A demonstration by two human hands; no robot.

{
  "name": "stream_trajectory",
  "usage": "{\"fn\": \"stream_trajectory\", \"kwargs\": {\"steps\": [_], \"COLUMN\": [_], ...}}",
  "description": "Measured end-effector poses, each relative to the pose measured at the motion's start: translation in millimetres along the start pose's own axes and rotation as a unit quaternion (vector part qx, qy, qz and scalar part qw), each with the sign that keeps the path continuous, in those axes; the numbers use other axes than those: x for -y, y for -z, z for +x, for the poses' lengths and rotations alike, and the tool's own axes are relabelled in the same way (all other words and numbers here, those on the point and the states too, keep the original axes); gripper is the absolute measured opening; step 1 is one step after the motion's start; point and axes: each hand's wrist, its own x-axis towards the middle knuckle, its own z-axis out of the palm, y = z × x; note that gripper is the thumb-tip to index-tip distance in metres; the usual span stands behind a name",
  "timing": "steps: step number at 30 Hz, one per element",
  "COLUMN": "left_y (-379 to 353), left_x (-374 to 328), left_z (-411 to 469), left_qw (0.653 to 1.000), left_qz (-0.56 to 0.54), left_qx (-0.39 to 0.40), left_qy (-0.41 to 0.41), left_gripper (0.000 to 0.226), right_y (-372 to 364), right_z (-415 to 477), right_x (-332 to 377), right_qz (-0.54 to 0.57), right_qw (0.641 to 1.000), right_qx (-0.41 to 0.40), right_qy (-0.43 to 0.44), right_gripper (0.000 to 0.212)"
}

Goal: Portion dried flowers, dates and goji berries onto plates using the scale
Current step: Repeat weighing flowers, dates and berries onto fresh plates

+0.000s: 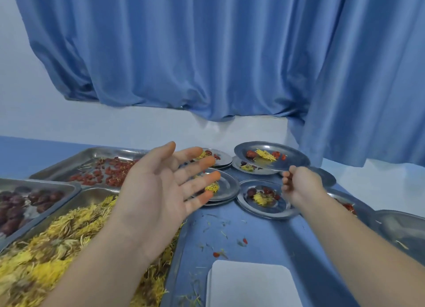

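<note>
The right hand (pixel 299 182) pinched the rim of a filled round steel plate (pixel 296 160), best kept level while setting it down, as the left hand (pixel 161 187) hovered open and empty.

Our left hand (pixel 158 187) is open at the centre of the frame, palm up, fingers spread. Our right hand (pixel 301 184), at centre right, is closed in a pinch.

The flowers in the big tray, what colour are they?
Yellow, with some brownish bits. The dried flowers show best in the head view, lower left.
</note>
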Motion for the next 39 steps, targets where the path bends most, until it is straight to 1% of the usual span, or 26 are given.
{"fn": "stream_trajectory", "kwargs": {"steps": [3,6,8,14,19,22,27,31,34,36,39], "left_y": [3.5,9.8,14.8,26.8,32.5,31.8,30.6,30.0,30.0,31.1,31.5], "left_x": [4.7,8.0,7.7,4.3,3.4,4.8,8.1,8.8,9.9,9.5,8.3], "left_z": [3.3,7.2,10.0,19.3,22.9,23.6,26.6,27.2,27.4,27.5,27.3], "left_qw": [1.000,0.998,0.996,0.992,0.993,0.994,0.996,0.998,0.998,0.998,0.999], "left_qz": [-0.031,-0.063,-0.084,-0.124,-0.108,-0.098,-0.069,-0.043,-0.044,-0.046,-0.043], "left_qx": [-0.005,-0.026,-0.026,-0.023,-0.053,-0.054,-0.047,-0.040,-0.039,-0.038,-0.031], "left_qy": [0.001,0.004,0.008,0.001,-0.010,-0.012,-0.009,-0.012,-0.011,-0.007,-0.002], "left_gripper": [0.042,0.045,0.047,0.052,0.050,0.051,0.053,0.052,0.052,0.052,0.052], "right_y": [-11.4,-19.8,-25.5,-44.2,-59.0,-65.9,-76.5,-80.8,-79.8,-77.9,-76.1], "right_z": [27.6,51.7,68.1,118.0,147.3,159.7,178.2,187.0,187.5,186.6,184.4], "right_x": [1.9,-1.4,-4.3,-11.9,-21.8,-26.0,-28.5,-33.1,-35.5,-36.6,-35.6], "right_qz": [-0.022,-0.033,-0.039,-0.032,-0.011,-0.024,-0.025,-0.059,-0.072,-0.083,-0.093], "right_qw": [0.999,0.998,0.997,0.996,0.993,0.992,0.994,0.994,0.991,0.989,0.988], "right_qx": [-0.020,-0.049,-0.059,-0.045,-0.060,-0.062,-0.030,0.001,0.019,0.025,0.024], "right_qy": [-0.016,-0.030,-0.042,-0.068,-0.097,-0.106,-0.102,-0.092,-0.108,-0.120,-0.123], "right_gripper": [0.013,0.015,0.017,0.018,0.019,0.019,0.023,0.016,0.014,0.016,0.009]}}
